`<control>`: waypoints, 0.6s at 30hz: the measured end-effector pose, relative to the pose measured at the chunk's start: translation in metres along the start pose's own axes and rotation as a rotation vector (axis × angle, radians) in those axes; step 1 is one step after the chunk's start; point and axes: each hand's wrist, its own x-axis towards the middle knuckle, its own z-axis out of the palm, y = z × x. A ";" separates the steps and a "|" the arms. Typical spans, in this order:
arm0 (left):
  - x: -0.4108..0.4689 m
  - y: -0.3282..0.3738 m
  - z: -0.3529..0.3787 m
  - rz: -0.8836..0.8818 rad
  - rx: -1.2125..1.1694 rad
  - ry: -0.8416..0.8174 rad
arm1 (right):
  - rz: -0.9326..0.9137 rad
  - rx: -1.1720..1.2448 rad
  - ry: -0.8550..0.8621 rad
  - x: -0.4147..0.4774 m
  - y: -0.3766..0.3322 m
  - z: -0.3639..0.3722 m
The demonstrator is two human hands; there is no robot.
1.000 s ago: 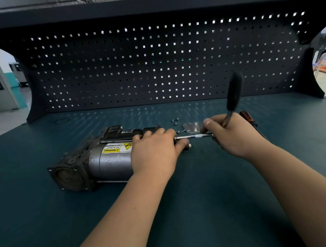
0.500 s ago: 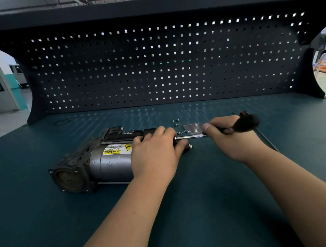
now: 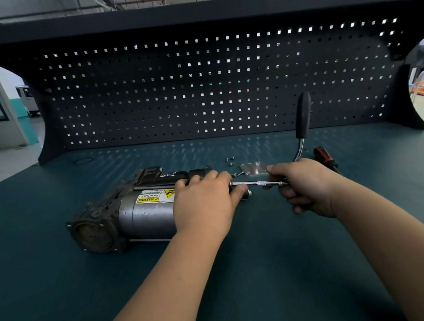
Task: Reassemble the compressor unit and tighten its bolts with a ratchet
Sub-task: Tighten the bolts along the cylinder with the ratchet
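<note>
Compressor — right end under left hand

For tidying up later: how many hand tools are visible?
2: the ratchet in the right hand, and a screwdriver lying behind that hand. Others may be hidden.

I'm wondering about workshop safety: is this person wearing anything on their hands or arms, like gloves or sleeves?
Nothing protective shows. The left hand and the right hand are both bare: no gloves, no rings that I can see. The forearms are bare too, with no sleeves, watch or wristband up to the picture's edge.
</note>
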 end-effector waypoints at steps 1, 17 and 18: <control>0.000 0.000 0.000 -0.002 0.001 -0.001 | -0.039 -0.023 0.022 0.001 0.002 0.000; 0.002 0.000 -0.001 -0.015 -0.015 -0.004 | -0.938 -0.695 0.319 0.000 0.018 -0.010; 0.002 0.001 -0.001 -0.017 -0.018 0.000 | -0.948 -0.700 0.329 0.001 0.018 -0.011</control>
